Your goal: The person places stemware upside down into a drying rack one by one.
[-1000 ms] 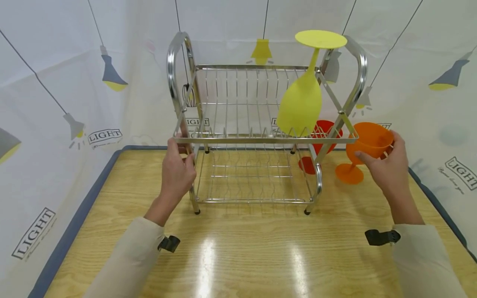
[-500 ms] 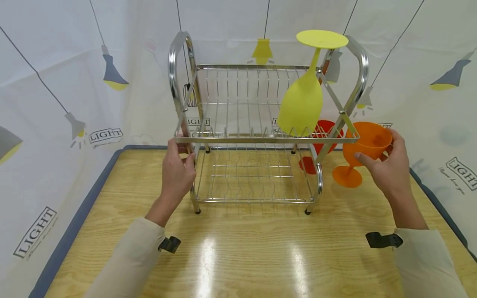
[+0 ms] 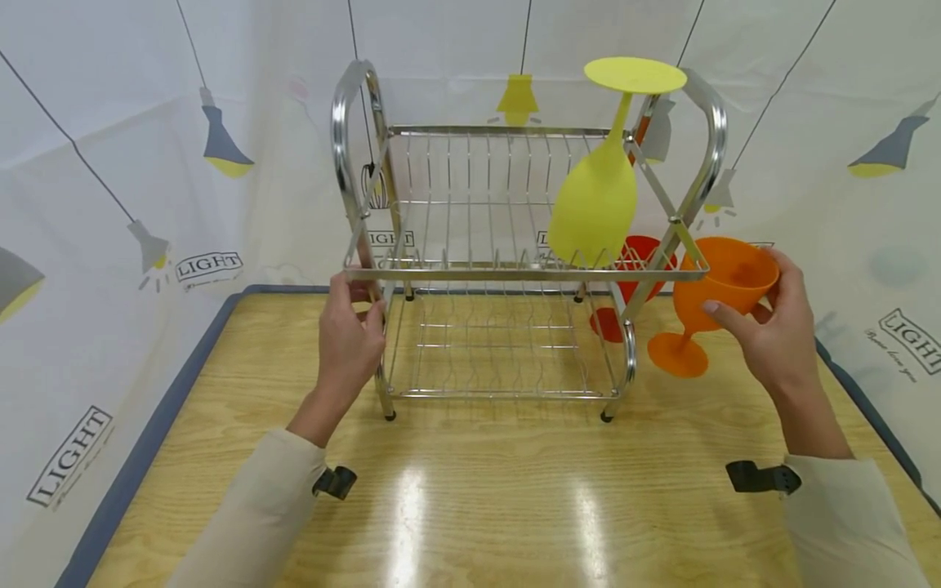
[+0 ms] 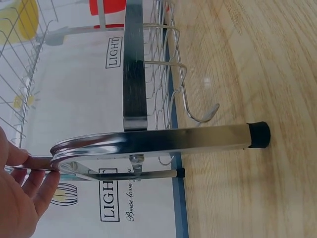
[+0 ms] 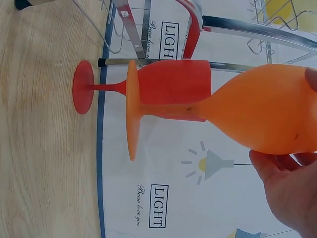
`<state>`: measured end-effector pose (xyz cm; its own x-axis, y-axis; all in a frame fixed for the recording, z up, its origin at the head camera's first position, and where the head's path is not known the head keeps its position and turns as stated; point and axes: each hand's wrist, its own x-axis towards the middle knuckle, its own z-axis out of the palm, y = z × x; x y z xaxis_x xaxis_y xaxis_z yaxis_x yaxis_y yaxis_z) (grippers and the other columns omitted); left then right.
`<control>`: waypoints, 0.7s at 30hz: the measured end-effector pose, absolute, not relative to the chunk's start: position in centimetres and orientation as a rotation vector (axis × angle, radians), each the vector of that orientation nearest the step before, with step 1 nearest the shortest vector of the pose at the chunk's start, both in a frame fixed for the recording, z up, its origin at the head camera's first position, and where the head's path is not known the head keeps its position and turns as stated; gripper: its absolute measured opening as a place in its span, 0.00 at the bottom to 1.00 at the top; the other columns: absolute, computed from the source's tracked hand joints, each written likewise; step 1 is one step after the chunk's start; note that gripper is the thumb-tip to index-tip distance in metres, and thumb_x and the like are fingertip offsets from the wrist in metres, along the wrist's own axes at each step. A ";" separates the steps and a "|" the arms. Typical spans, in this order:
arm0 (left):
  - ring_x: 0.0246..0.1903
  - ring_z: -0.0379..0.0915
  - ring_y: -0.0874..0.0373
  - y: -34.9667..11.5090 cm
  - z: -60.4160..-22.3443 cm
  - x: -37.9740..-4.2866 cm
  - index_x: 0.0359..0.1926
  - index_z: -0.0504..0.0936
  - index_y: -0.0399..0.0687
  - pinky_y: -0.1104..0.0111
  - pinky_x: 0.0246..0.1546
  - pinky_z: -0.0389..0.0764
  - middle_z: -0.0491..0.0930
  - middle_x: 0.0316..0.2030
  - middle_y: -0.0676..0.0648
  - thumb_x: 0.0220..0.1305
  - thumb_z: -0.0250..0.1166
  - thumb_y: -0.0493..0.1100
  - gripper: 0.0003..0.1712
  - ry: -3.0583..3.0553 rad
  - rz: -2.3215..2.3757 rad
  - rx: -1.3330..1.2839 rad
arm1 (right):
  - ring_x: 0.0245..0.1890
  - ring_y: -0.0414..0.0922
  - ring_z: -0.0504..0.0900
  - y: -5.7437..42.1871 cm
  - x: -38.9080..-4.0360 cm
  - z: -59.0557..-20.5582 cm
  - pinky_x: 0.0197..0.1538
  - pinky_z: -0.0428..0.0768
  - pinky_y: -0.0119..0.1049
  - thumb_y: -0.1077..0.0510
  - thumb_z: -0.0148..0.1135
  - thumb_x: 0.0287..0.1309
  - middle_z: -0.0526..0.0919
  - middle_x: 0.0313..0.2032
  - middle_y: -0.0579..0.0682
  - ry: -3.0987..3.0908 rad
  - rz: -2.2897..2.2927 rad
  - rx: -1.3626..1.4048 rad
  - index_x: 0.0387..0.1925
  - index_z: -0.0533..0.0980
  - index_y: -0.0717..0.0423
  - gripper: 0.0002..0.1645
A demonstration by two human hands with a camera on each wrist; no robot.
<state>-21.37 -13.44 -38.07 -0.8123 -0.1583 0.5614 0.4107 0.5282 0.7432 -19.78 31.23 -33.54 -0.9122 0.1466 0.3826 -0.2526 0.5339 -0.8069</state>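
My left hand (image 3: 351, 339) grips the left end of the upper tier of a two-tier metal dish rack (image 3: 478, 277). In the left wrist view, the thumb and fingers (image 4: 47, 186) pinch the frame there. An orange goblet (image 3: 709, 298) is held by its bowl in my right hand (image 3: 781, 327), right of the rack. Its foot is off the table in the right wrist view, and it leans slightly. Upside down on the upper tier's right end stands a yellow goblet (image 3: 595, 208). A red goblet (image 5: 173, 89) stands upright on the table behind the rack's right side, partly hidden.
The rack's lower tier (image 3: 500, 395) sits just above the wooden table (image 3: 500, 490) on black-capped feet. White cloth (image 3: 287, 188) printed with lamps hangs behind and at both sides, with a blue border along the table's edges.
My right hand has drawn the orange goblet slightly towards me, its foot swinging left and nearer. The left hand stays on the rack, and the yellow and red goblets have not moved.
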 end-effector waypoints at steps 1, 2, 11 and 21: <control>0.44 0.77 0.44 -13.5 -38.1 -21.4 0.55 0.67 0.32 0.57 0.42 0.85 0.76 0.42 0.35 0.62 0.59 0.27 0.20 -2.185 -1.271 -0.206 | 0.54 0.37 0.69 31.1 -19.7 -33.5 0.50 0.72 0.14 0.61 0.64 0.59 0.66 0.62 0.47 -2.370 1.346 0.097 0.73 0.52 0.48 0.46; 0.44 0.77 0.44 -13.5 -38.1 -21.4 0.55 0.67 0.31 0.57 0.42 0.85 0.76 0.42 0.35 0.63 0.59 0.27 0.20 -2.183 -1.267 -0.209 | 0.53 0.36 0.69 31.1 -19.6 -33.4 0.50 0.72 0.13 0.61 0.63 0.60 0.66 0.62 0.48 -2.373 1.347 0.106 0.73 0.52 0.48 0.45; 0.44 0.77 0.45 -13.6 -38.2 -21.4 0.55 0.67 0.32 0.58 0.43 0.85 0.75 0.42 0.35 0.63 0.60 0.27 0.20 -2.189 -1.257 -0.215 | 0.52 0.35 0.71 30.7 -18.8 -33.1 0.48 0.72 0.13 0.63 0.63 0.58 0.68 0.61 0.48 -2.375 1.347 0.182 0.73 0.53 0.50 0.45; 0.43 0.77 0.45 -13.5 -38.4 -21.3 0.54 0.68 0.31 0.58 0.43 0.85 0.76 0.41 0.36 0.63 0.60 0.28 0.19 -2.174 -1.256 -0.210 | 0.52 0.36 0.69 30.5 -17.9 -32.6 0.49 0.71 0.12 0.63 0.63 0.59 0.66 0.61 0.49 -2.443 1.327 0.212 0.74 0.52 0.47 0.46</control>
<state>-21.34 -13.53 -38.39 -0.7999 -0.1600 0.5784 0.4210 0.5372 0.7309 -17.92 30.51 -32.59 -0.9268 0.0358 0.3738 -0.2940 0.5499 -0.7818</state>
